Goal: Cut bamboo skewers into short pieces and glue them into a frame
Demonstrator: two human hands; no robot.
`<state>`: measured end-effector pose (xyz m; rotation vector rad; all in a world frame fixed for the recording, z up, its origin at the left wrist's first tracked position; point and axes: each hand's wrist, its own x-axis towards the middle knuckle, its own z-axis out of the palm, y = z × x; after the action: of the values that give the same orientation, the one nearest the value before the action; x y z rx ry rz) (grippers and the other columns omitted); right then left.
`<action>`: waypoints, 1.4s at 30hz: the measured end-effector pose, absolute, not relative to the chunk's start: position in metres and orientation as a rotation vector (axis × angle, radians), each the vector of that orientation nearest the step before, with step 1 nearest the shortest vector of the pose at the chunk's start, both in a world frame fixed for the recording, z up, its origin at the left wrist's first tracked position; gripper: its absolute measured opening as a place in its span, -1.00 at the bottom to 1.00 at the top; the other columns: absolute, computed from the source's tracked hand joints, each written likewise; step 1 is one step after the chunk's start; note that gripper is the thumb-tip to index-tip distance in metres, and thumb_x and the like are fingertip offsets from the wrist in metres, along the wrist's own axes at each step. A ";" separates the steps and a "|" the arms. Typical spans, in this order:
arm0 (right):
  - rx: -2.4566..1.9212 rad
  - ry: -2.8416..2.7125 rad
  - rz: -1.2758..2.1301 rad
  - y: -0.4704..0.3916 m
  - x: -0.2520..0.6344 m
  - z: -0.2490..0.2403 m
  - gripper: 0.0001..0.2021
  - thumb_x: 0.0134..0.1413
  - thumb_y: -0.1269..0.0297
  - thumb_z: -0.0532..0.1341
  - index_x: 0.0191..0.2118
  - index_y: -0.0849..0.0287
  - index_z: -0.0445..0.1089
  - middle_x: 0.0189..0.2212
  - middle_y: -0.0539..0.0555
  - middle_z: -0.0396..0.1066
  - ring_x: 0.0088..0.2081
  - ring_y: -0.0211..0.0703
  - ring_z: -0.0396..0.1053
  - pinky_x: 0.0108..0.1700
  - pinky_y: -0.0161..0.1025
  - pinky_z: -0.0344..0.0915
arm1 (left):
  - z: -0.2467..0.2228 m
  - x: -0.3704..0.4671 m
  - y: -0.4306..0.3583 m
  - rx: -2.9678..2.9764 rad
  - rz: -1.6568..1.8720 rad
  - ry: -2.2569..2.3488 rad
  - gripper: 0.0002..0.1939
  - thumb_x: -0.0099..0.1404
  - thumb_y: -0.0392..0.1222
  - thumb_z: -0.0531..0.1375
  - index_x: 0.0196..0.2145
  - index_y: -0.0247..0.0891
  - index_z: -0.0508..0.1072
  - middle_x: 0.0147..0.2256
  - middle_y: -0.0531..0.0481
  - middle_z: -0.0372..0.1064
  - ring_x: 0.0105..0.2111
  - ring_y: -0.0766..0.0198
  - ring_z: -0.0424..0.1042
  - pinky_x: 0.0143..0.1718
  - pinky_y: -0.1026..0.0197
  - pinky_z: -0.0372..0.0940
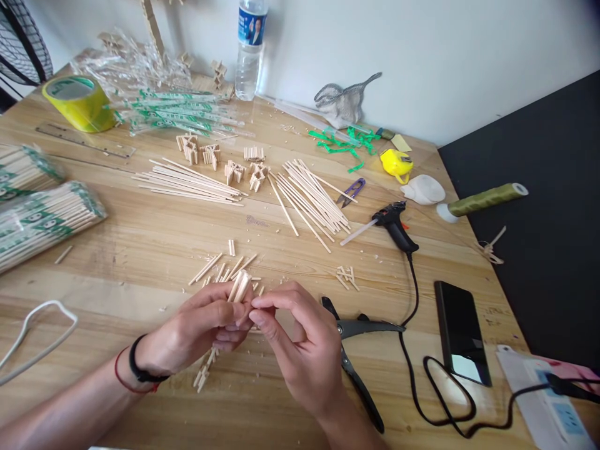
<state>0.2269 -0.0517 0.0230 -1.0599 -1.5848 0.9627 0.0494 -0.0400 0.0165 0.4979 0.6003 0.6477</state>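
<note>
My left hand [206, 322] is closed around a small bundle of wooden sticks [240, 286], whose pale ends point up and away from me. More joined stick pieces [202, 375] stick out below that hand. My right hand [300, 340] meets it from the right, thumb and forefinger pinched together at the bundle's side; whatever lies between those fingertips is too small to make out. Just beyond the hands, short cut sticks [205, 269] lie scattered on the wooden table [140, 250].
Black-handled cutters [359, 375] lie right of my right hand. Farther right are a glue gun [396, 228] with its cord and a phone [462, 331]. Long sticks [312, 197], small stick assemblies [234, 172] and a water bottle [248, 56] stand or lie farther back. Packed sticks [47, 222] are left.
</note>
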 end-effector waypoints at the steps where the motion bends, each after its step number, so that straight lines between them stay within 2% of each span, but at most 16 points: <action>1: -1.066 -1.588 0.957 -0.051 0.227 0.023 -0.86 0.26 0.51 0.30 -0.19 0.10 0.52 -0.34 -0.02 0.50 -0.32 -0.24 0.44 -0.24 -0.28 0.39 | 0.016 0.049 -0.040 0.508 0.645 0.619 -0.78 0.32 -0.15 0.25 -0.38 -0.29 0.30 -0.51 0.17 0.00 -0.53 0.43 -0.10 -0.53 0.31 -0.17; 7: -1.109 -1.699 0.939 -0.048 0.230 0.020 -0.87 0.33 0.49 0.21 -0.25 0.14 0.44 -0.35 0.01 0.44 -0.30 -0.20 0.41 -0.24 -0.26 0.35 | 0.012 0.049 -0.042 0.610 0.630 0.726 -0.77 0.38 -0.14 0.20 -0.39 -0.26 0.27 -0.50 0.17 0.01 -0.53 0.42 -0.06 -0.52 0.28 -0.11; 13: -1.125 -1.828 0.942 -0.046 0.230 0.015 -0.83 0.38 0.50 0.06 -0.23 0.13 0.30 -0.33 0.04 0.34 -0.28 -0.17 0.34 -0.23 -0.24 0.31 | 0.014 0.053 -0.042 0.593 0.597 0.781 -0.78 0.33 -0.21 0.16 -0.44 -0.24 0.21 -0.50 0.17 -0.01 -0.53 0.41 -0.08 -0.52 0.26 -0.14; 20: -1.122 -1.821 1.039 -0.049 0.229 0.013 -0.83 0.42 0.44 -0.02 -0.25 0.11 0.20 -0.32 0.04 0.27 -0.28 -0.16 0.27 -0.23 -0.22 0.25 | 0.013 0.055 -0.043 0.635 0.602 0.766 -0.79 0.34 -0.17 0.18 -0.41 -0.24 0.25 -0.51 0.17 0.04 -0.53 0.41 -0.02 -0.52 0.28 -0.07; 26: -1.089 -1.756 1.122 -0.054 0.231 0.016 -0.82 0.47 0.38 -0.05 -0.25 0.10 0.16 -0.33 0.00 0.18 -0.30 -0.18 0.20 -0.23 -0.21 0.21 | 0.015 0.055 -0.039 0.558 0.663 0.779 -0.72 0.34 -0.12 0.20 -0.45 -0.24 0.20 -0.51 0.17 -0.03 -0.54 0.41 -0.10 -0.53 0.28 -0.13; 31: -1.084 -1.646 1.197 -0.056 0.233 0.018 -0.75 0.53 0.31 -0.13 -0.25 0.09 0.16 -0.33 0.01 0.18 -0.30 -0.16 0.20 -0.25 -0.17 0.20 | 0.017 0.053 -0.039 0.548 0.653 0.679 -0.78 0.29 -0.17 0.23 -0.43 -0.26 0.27 -0.51 0.16 -0.01 -0.55 0.42 -0.09 -0.55 0.30 -0.16; 37: -1.020 -1.584 1.139 -0.054 0.231 0.018 -0.74 0.49 0.32 -0.02 -0.32 0.09 0.20 -0.40 -0.02 0.21 -0.36 -0.19 0.23 -0.29 -0.19 0.20 | 0.016 0.053 -0.042 0.528 0.646 0.590 -0.78 0.31 -0.16 0.24 -0.42 -0.27 0.30 -0.53 0.16 -0.02 -0.54 0.41 -0.09 -0.56 0.32 -0.15; 42: -1.021 -1.570 1.080 -0.052 0.229 0.022 -0.90 0.37 0.42 0.16 -0.16 0.10 0.38 -0.32 0.02 0.38 -0.27 -0.17 0.37 -0.21 -0.19 0.33 | 0.018 0.052 -0.042 0.507 0.653 0.592 -0.77 0.32 -0.14 0.25 -0.41 -0.27 0.31 -0.53 0.16 -0.01 -0.53 0.40 -0.09 -0.55 0.33 -0.14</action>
<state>0.2294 -0.0524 0.0215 -1.0214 -1.5700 1.0798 0.0522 -0.0418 0.0181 0.5071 0.5923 0.6533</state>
